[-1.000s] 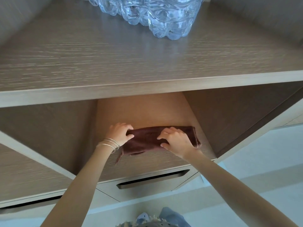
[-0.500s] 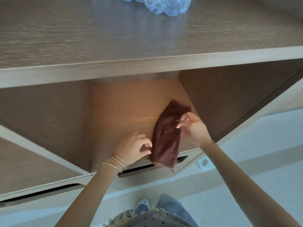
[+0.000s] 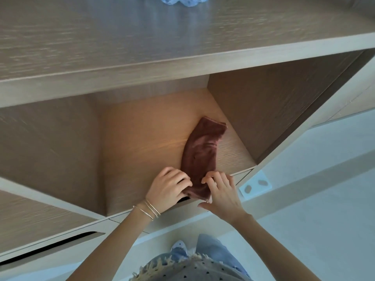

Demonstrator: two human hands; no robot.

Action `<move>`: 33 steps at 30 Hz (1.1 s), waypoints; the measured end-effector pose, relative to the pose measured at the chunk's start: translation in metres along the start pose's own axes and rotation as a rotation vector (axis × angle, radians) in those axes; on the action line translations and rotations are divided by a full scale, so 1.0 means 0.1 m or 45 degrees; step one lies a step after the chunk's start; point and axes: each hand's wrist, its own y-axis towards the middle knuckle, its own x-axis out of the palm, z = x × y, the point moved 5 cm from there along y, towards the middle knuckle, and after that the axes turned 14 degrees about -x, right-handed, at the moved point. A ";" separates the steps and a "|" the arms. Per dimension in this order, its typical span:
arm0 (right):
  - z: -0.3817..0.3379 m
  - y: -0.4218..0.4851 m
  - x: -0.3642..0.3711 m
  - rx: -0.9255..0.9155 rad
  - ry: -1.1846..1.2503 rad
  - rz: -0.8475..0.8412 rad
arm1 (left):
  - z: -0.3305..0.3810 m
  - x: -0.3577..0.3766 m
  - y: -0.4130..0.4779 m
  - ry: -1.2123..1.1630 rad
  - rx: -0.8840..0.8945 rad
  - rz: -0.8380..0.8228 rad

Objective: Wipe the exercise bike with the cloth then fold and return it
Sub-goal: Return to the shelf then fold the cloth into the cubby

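A dark brown cloth (image 3: 203, 151), folded into a long narrow strip, lies lengthwise on the floor of an open wooden shelf compartment (image 3: 142, 142). Its far end points toward the back right corner; its near end reaches the shelf's front edge. My left hand (image 3: 168, 189), with thin bangles at the wrist, pinches the near end from the left. My right hand (image 3: 221, 191) grips the same near end from the right, fingers curled on the fabric. The exercise bike is not in view.
A wooden top shelf (image 3: 182, 41) overhangs the compartment, with clear plastic water bottles (image 3: 182, 1) at its far edge. A drawer front with a slot handle (image 3: 50, 244) lies below left. A white wall socket (image 3: 254, 186) sits at right. Pale floor is beneath me.
The cloth went from lying crosswise to lengthwise. My right hand slid from its far end down to the near end, and both hands now hold that end at the shelf's front edge.
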 end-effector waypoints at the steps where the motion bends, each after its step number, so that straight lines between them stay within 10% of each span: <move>1: -0.02 -0.01 0.01 0.015 -0.023 0.012 | 0.01 -0.04 0.03 -0.038 -0.043 0.007; 7: -0.05 -0.03 -0.23 0.017 0.080 0.192 | -0.06 -0.27 0.24 -0.322 -0.432 -0.292; 13: 0.30 0.09 -0.57 0.203 0.911 -0.146 | -0.12 -0.29 0.41 -0.896 -0.716 -0.827; 22: 1.10 1.06 -0.50 0.683 0.646 -0.057 | -0.65 -0.06 1.35 -0.686 -1.105 -0.414; 33: 1.14 1.02 -0.34 0.591 0.337 -0.263 | -0.60 0.18 1.23 -0.334 -0.750 -0.274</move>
